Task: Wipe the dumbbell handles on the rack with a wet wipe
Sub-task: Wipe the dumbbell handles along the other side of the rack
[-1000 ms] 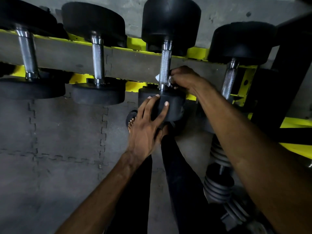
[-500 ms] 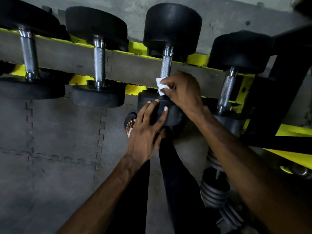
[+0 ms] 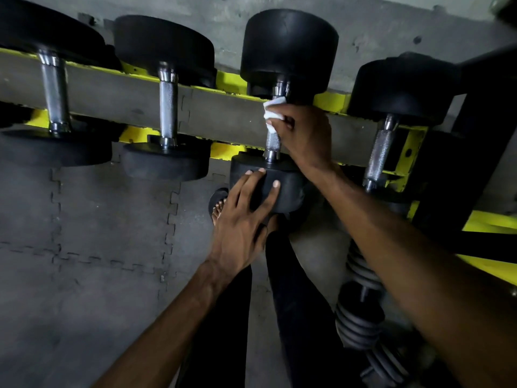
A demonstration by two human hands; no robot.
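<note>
Tearing worries us: our right grip point(image 3: 305, 133) is clamped round the wet wipe point(image 3: 272, 111) on the dumbbell handle point(image 3: 272, 142), far end; below it our left grip point(image 3: 243, 219), fingers spread flat, steadies the near head point(image 3: 291, 189). Knurling could snag the wipe.

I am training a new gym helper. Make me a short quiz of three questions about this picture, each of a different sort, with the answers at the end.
1. Multiple choice: what does the right hand hold against the dumbbell handle? A) a brush B) a wet wipe C) a spray bottle
2. True or false: the left hand rests on the near black head of the same dumbbell.
3. Fill in: counted from the left, this dumbbell is the ____ of the four on the upper yellow rack.

Key: 1 B; 2 true; 3 third.
</note>
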